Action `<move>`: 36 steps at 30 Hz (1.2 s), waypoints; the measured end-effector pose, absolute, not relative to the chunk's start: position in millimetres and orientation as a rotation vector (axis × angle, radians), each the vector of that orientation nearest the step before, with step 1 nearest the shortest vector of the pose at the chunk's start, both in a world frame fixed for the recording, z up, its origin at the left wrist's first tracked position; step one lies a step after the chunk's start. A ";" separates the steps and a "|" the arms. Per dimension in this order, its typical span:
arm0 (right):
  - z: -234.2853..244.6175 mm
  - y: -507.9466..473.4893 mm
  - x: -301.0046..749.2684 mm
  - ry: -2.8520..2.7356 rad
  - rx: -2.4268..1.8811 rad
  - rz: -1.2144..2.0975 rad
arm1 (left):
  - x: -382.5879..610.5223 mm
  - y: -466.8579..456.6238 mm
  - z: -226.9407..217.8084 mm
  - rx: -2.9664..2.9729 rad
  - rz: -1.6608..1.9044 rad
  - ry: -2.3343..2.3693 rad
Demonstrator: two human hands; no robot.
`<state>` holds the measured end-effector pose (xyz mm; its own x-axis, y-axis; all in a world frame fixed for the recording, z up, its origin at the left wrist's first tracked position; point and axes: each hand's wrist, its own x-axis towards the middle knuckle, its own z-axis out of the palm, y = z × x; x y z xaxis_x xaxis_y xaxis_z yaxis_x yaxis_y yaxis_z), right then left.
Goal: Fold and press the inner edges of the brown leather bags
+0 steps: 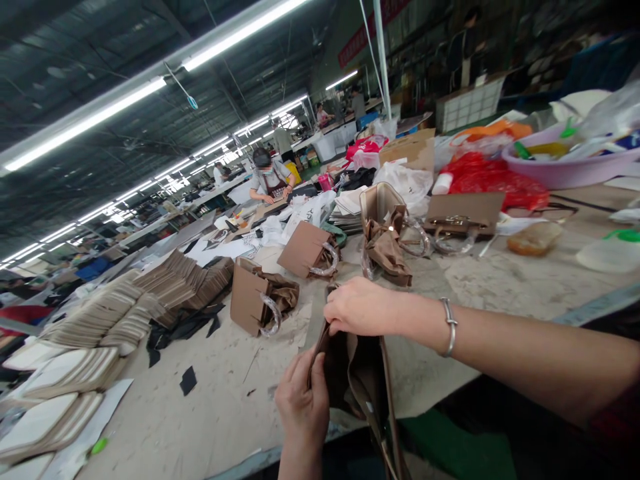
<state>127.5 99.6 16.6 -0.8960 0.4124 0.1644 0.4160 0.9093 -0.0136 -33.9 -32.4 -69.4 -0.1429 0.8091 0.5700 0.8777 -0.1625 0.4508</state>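
At eight o'clock we have stacked pale panels (90,323) on the counter (200,413). Near six, our left hand (303,400) pinches one edge of the brown bag (359,377), itself between five and six at the counter's near edge; our right hand's (363,307) fingers grip its rim farther up. A lilac basin (565,175) sits between two and three.

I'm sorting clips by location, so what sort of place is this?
Most likely a bag-making workshop: several brown handbags sit on a worktable, stacks of flat panels lie along its left part, and rows of tube lights hang over a large hall.
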 end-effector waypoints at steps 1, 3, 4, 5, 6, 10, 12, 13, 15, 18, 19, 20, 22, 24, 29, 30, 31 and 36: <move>17.5 102.0 129.9 -2.919 -0.590 -0.040 | -34.2 -33.0 -69.6 -1.985 -1.204 -1.981; 18.2 107.3 134.9 -2.916 -0.536 -0.056 | -35.3 -33.6 -70.2 -1.960 -1.213 -1.979; 18.2 109.5 137.1 -2.904 -0.536 -0.062 | -35.9 -33.6 -70.6 -1.950 -1.216 -1.973; 17.9 111.3 138.8 -2.890 -0.551 -0.063 | -36.4 -33.5 -71.3 -1.944 -1.217 -1.969; 17.6 112.6 139.9 -2.875 -0.578 -0.062 | -36.9 -33.3 -72.0 -1.943 -1.215 -1.964; 15.1 113.0 138.4 -2.834 -0.662 -0.091 | -37.8 -33.1 -75.0 -1.959 -1.211 -1.954; 13.8 112.3 136.4 -2.821 -0.647 -0.116 | -37.5 -33.5 -75.6 -1.959 -1.211 -1.963; 13.2 112.1 135.7 -2.813 -0.640 -0.123 | -37.2 -33.7 -75.4 -1.958 -1.213 -1.967; 12.5 112.1 135.2 -2.790 -0.649 -0.128 | -36.5 -33.8 -74.5 -1.960 -1.220 -1.969; 13.3 112.9 135.7 -2.772 -0.640 -0.138 | -35.8 -33.0 -72.5 -1.966 -1.238 -1.979; 13.9 113.1 135.7 -2.782 -0.625 -0.140 | -35.7 -32.7 -72.2 -1.968 -1.245 -1.990; 14.5 113.4 135.4 -2.799 -0.608 -0.138 | -35.7 -32.5 -72.1 -1.973 -1.249 -2.004; 15.5 113.9 134.0 -2.822 -0.592 -0.119 | -36.0 -32.6 -72.3 -1.989 -1.248 -2.037; 15.8 114.2 131.8 -2.824 -0.594 -0.104 | -36.4 -33.6 -71.6 -2.000 -1.237 -2.058; 13.5 114.8 128.1 -2.814 -0.566 -0.106 | -41.0 -36.4 -47.3 -2.137 -1.025 -2.177; 13.0 115.0 128.0 -2.808 -0.557 -0.108 | -42.4 -35.1 -37.8 -2.207 -0.930 -2.225; 12.5 115.3 128.0 -2.799 -0.549 -0.113 | -43.4 -32.5 -27.6 -2.269 -0.830 -2.276; 10.4 118.9 128.0 -2.788 -0.559 -0.120 | -38.8 3.0 6.7 -2.328 -0.479 -2.314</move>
